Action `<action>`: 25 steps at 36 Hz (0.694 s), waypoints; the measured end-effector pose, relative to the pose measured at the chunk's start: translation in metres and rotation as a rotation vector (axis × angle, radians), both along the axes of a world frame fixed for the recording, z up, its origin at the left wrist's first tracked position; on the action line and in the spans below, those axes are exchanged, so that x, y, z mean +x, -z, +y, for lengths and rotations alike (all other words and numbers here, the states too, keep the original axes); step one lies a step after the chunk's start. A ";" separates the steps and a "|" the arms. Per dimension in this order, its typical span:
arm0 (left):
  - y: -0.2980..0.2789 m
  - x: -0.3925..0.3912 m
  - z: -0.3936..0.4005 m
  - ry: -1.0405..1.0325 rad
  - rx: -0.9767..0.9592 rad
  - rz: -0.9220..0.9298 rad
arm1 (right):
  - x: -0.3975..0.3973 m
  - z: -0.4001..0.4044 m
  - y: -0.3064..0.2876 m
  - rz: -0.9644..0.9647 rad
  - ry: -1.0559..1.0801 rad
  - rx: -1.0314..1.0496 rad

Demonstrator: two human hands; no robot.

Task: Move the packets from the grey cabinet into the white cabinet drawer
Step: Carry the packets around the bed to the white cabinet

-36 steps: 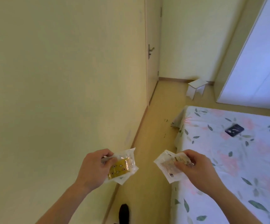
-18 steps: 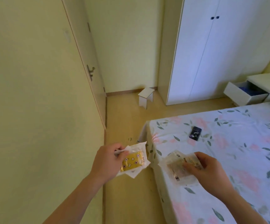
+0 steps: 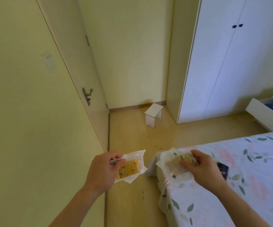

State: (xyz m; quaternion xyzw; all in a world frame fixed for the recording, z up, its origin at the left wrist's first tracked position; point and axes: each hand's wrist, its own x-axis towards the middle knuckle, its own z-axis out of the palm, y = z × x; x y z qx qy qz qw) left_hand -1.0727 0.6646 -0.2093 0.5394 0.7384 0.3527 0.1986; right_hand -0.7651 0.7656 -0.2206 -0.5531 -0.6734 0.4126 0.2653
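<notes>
My left hand [image 3: 104, 171] grips a clear packet with a yellow patterned item inside [image 3: 130, 167], held over the floor beside the wall. My right hand [image 3: 202, 169] grips a second clear packet with pale contents [image 3: 173, 166], held above the near corner of the bed. At the far right, the white cabinet's drawer [image 3: 265, 114] stands pulled open with something blue inside. The grey cabinet is not in view.
A bed with a floral sheet [image 3: 230, 185] fills the lower right, with a dark small object [image 3: 223, 169] on it beside my right hand. A small white stool [image 3: 153, 116] stands on the wooden floor. A closed door [image 3: 83, 82] is left, a white wardrobe [image 3: 230, 63] right.
The view has swung right and then forward: the wardrobe and open drawer came into sight, and the bed corner and stool are nearer. Both hands kept their packets.
</notes>
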 end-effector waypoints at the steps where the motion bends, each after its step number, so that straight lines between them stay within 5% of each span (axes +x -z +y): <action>1: -0.001 -0.009 0.012 -0.025 0.002 -0.006 | -0.011 0.018 -0.003 0.002 -0.015 0.002; 11: 0.021 -0.097 0.155 -0.080 0.001 -0.082 | -0.101 0.184 -0.005 0.009 -0.061 -0.011; 25: 0.027 -0.189 0.446 0.217 -0.014 -0.035 | -0.171 0.364 0.012 0.024 0.222 -0.033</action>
